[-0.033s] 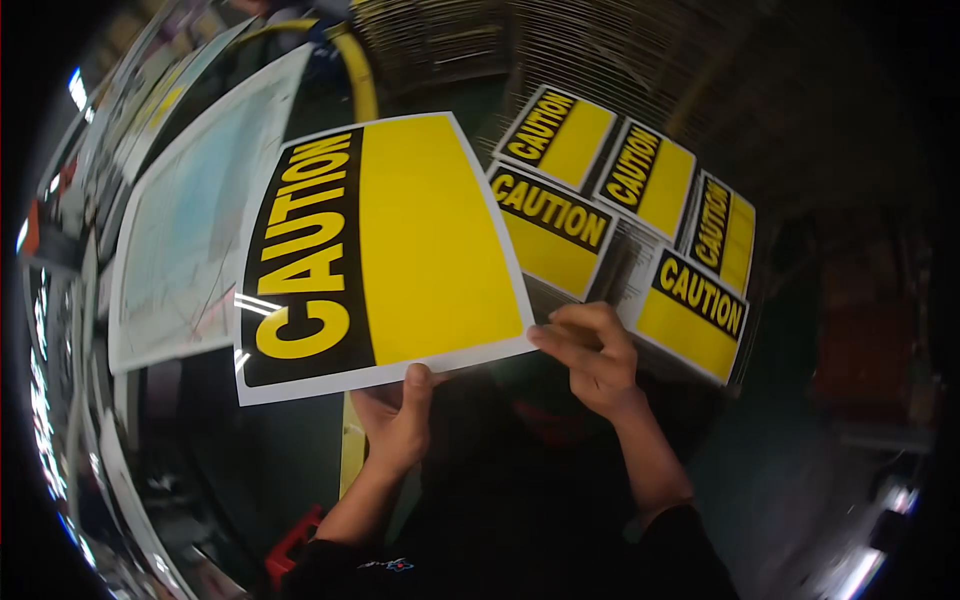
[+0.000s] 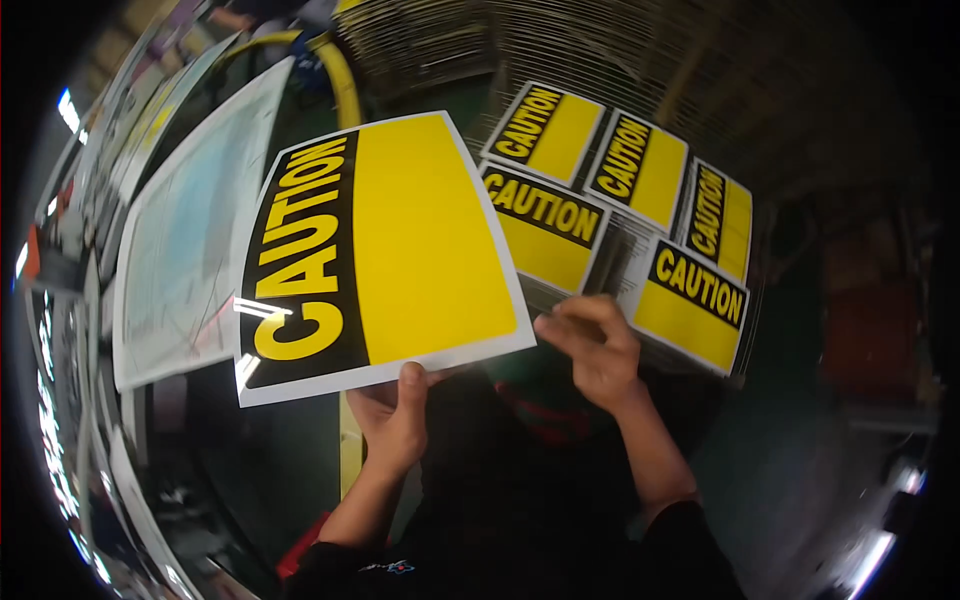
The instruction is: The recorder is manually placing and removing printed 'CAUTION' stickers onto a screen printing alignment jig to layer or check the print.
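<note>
My left hand [image 2: 396, 425] grips a large flat sign sheet [image 2: 430, 250] by its lower edge, thumb on top and fingers underneath. The sheet is yellow with a black lettered band along its left side and a white border, and it is raised and tilted. Just off its lower right corner is my right hand [image 2: 602, 352], fingers loosely bent with a gap between them and nothing visible in them. Beyond that hand lie several stacks of smaller matching signs; the closest is a yellow and black stack [image 2: 690, 305]. The undersides of both hands are hidden.
A large translucent framed panel [image 2: 195, 235] leans at the left, beside racks of sheets [image 2: 75, 330]. Behind the sign stacks stands a wire rack [image 2: 590, 55]. A yellow curved tube [image 2: 343, 85] is at the back, and a reddish-brown stack [image 2: 870, 330] at the far right.
My right hand's fingertips have come slightly away from the sheet's corner. The view has shifted a little; my left hand keeps its hold.
</note>
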### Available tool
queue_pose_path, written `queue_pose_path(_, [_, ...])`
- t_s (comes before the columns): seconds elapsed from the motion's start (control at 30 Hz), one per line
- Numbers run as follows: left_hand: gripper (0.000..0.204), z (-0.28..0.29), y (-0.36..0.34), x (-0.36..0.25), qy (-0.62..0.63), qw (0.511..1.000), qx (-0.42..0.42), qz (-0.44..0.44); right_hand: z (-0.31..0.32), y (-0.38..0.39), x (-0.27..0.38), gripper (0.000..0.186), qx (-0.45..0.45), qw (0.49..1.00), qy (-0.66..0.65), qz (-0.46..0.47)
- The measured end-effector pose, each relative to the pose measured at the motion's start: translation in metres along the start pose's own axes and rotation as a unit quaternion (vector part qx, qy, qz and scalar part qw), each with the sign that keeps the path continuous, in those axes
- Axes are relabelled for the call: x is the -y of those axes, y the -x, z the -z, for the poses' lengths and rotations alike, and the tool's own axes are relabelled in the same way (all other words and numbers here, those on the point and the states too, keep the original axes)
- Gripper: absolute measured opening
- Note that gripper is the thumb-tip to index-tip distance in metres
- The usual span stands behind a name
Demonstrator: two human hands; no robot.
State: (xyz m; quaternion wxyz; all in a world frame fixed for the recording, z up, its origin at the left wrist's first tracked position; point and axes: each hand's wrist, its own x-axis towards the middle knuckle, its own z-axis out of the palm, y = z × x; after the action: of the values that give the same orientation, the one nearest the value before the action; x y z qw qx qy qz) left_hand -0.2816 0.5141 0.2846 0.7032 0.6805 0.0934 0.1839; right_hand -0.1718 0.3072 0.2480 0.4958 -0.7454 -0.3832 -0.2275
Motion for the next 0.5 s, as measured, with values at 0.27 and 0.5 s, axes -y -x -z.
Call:
queue_pose_path(0.27, [0.03,-0.179,-0.058,0.045,0.113,0.984,0.127,0.049,0.116,0.127,-0.205,0.034,-0.237,0.938,0.024,-0.25])
queue_pose_path(0.5, [0.02,-0.371,-0.095,0.172,0.171,0.942,0.228,0.178,0.218,0.189,-0.275,0.031,-0.474,0.816,0.059,-0.325])
